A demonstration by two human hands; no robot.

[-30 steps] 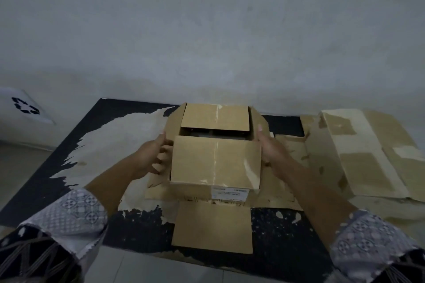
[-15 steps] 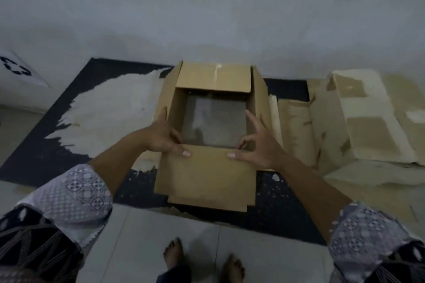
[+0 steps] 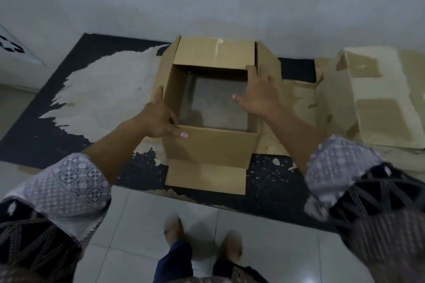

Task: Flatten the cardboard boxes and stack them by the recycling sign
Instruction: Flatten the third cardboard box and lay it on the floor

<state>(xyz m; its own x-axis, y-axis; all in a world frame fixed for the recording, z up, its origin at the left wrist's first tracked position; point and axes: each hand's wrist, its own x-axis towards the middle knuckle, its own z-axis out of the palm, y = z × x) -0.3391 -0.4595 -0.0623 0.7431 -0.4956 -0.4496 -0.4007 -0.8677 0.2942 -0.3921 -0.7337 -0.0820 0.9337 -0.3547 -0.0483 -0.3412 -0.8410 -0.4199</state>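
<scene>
Left hand point(image 3: 161, 119) gripping near-left corner of open brown cardboard box point(image 3: 211, 145), right hand point(image 3: 259, 92) spread flat over its right wall

— What gets lost at the edges?
— The recycling sign point(image 3: 11, 47) is cut by the left edge, so only part of its arrows shows. The flattened cardboard point(image 3: 377, 99) runs off the right.
— And the box?
— The right hand point(image 3: 259, 94) covers part of the right wall of the cardboard box point(image 3: 207, 147). Whether it touches, I can't tell.
— Down below?
— Both feet point(image 3: 174, 227) are blurred
</scene>
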